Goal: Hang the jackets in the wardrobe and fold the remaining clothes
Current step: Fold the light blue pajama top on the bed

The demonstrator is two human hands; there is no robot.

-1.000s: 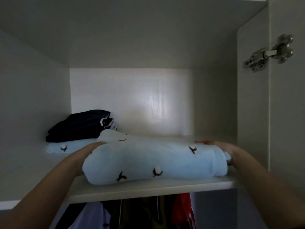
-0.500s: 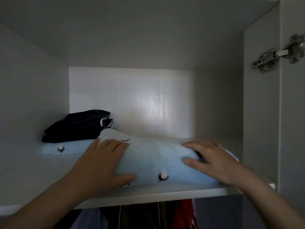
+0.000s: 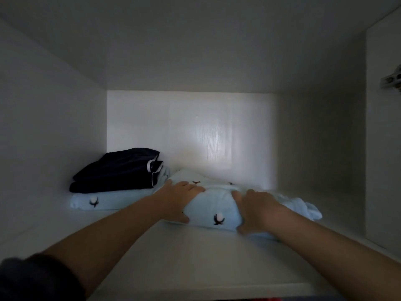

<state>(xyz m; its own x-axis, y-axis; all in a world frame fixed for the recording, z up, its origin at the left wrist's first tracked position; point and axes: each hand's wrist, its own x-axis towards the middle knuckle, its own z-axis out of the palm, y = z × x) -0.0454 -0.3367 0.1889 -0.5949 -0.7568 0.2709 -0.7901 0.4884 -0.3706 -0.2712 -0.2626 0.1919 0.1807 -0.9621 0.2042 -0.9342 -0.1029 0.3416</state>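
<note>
A folded light-blue garment (image 3: 213,210) with small dark-and-white flower prints lies deep on the white wardrobe shelf (image 3: 173,253). My left hand (image 3: 180,196) rests flat on its left end, thumb at the front edge. My right hand (image 3: 256,210) presses on its right part, fingers spread over the top. Loose cloth of the same garment (image 3: 303,206) bunches out to the right of my right hand.
At the back left of the shelf a folded dark navy garment (image 3: 117,170) sits on another folded light-blue printed piece (image 3: 102,200). White side walls and a back panel (image 3: 191,135) close the compartment. A metal door hinge (image 3: 391,79) shows at the right edge.
Both hands moved from the garment's ends onto its top and pushed it from the shelf's front edge deeper inside. The hanging clothes below have dropped out of view.
</note>
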